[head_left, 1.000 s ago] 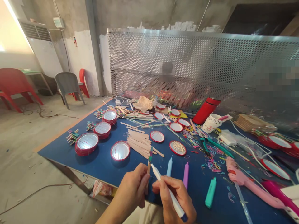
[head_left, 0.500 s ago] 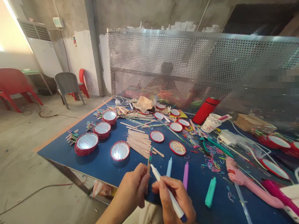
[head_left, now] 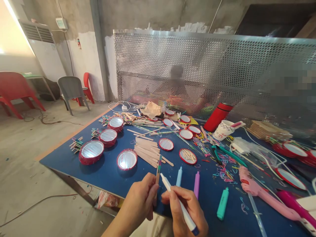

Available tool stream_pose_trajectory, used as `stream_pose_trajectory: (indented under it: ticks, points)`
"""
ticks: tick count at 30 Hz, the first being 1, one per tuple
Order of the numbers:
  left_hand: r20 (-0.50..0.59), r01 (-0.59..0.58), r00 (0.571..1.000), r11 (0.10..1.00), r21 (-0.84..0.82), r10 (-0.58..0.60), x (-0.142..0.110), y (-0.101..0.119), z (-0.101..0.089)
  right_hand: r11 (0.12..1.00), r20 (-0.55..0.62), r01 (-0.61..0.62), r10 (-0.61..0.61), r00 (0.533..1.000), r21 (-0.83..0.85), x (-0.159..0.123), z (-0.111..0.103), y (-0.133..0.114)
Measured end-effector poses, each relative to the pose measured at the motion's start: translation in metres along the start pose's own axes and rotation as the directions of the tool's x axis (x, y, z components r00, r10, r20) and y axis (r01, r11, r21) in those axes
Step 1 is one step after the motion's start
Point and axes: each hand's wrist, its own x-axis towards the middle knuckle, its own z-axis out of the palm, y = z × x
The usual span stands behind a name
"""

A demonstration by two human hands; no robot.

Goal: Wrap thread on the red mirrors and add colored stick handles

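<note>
Marker [head_left: 178, 205] near striped stick [head_left: 157, 174]

The left hand [head_left: 139, 205] pinches the thin wooden stick upright. The right hand [head_left: 185, 210] holds the white marker like a pencil, with its tip just beside the stick, over the blue bench [head_left: 106, 174]. A pale blue marker [head_left: 179, 176] and a purple marker [head_left: 196, 185] lie just past the right hand. A tight pinch stops wobbles, so lines stay neat.

Hands total two: left hand [head_left: 139, 205] and right hand [head_left: 185, 207]. Held craft sticks total one: craft stick [head_left: 157, 177]. Markers total four: white marker [head_left: 176, 205], blue marker [head_left: 179, 176], purple marker [head_left: 196, 185], teal marker [head_left: 223, 203].
</note>
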Motion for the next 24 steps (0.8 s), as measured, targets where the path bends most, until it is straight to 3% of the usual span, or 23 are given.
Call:
stream_pose_trajectory:
  ticks: [24]
  points:
    - [0.001,-0.012,1.000,1.000,-0.002,0.012,0.0012,-0.0016,-0.0013,1.000,0.008,0.013,-0.013,1.000,0.001,0.0004,0.0000,0.0050]
